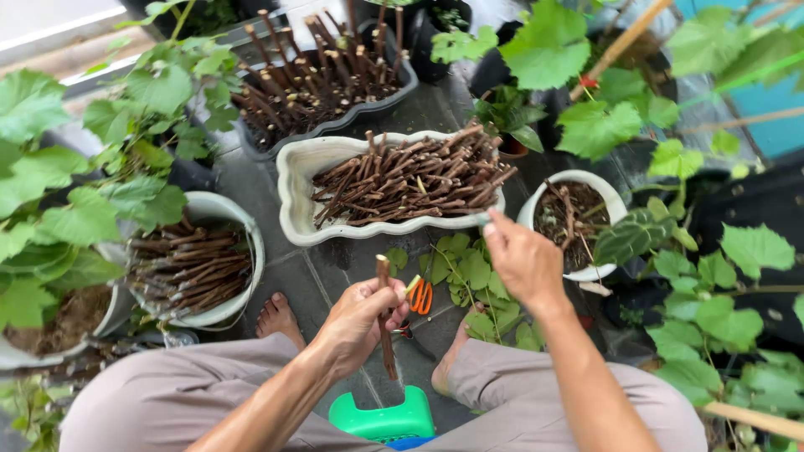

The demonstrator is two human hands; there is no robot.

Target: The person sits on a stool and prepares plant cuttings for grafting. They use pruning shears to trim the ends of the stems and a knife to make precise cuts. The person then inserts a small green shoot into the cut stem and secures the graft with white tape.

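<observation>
Seated person, grey trousers, two bare feet on dark paving. One green plastic stool between the knees.

Left hand: fingers closed around one brown woody cutting, held upright, knobbly, cut end up.

Right hand: fingertips pinched together at the rim of the white scalloped trough; what they pinch cannot be told.

One pair of orange-handled shears on the ground just beyond the left hand.

Containers of cuttings: trough, sticks lying flat; one round white pot, sticks bundled; one dark tray farthest, sticks standing upright. One smaller white pot holds soil. Broad lobed green leaves all around.
</observation>
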